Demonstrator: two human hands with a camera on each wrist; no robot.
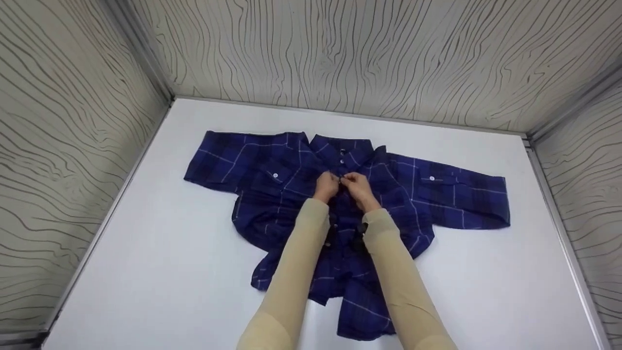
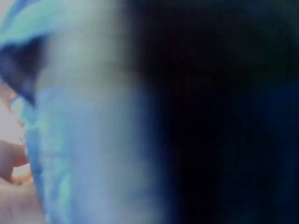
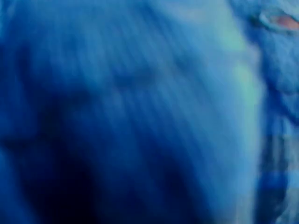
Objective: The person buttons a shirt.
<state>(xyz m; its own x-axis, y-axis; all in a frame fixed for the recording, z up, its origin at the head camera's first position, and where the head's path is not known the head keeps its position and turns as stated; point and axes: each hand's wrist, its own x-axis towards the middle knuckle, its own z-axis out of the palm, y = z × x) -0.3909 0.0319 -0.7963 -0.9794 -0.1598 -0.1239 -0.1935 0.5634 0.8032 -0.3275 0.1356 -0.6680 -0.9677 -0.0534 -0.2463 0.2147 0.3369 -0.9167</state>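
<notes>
A dark blue plaid shirt [image 1: 272,209] lies spread face up on the white table, collar [image 1: 359,151] toward the back wall and both sleeves out sideways. My left hand [image 1: 327,186] and right hand [image 1: 358,187] meet at its front placket below the collar. Each pinches the cloth there with curled fingers, close to a button that they largely hide. Small buttons [image 1: 341,161] show above the hands. In the left wrist view, blurred cloth [image 2: 103,163] covers most of the frame, with part of a hand [image 2: 16,196] at the left edge. Out-of-focus blue cloth [image 3: 154,116] fills the right wrist view.
The white tabletop [image 1: 160,272] extends around the shirt. Patterned panels [image 1: 330,58] with metal-coloured edge strips stand behind and at both sides. White buttons [image 1: 275,175] sit on the sleeves. The shirt's lower part is bunched and folded beneath the forearms.
</notes>
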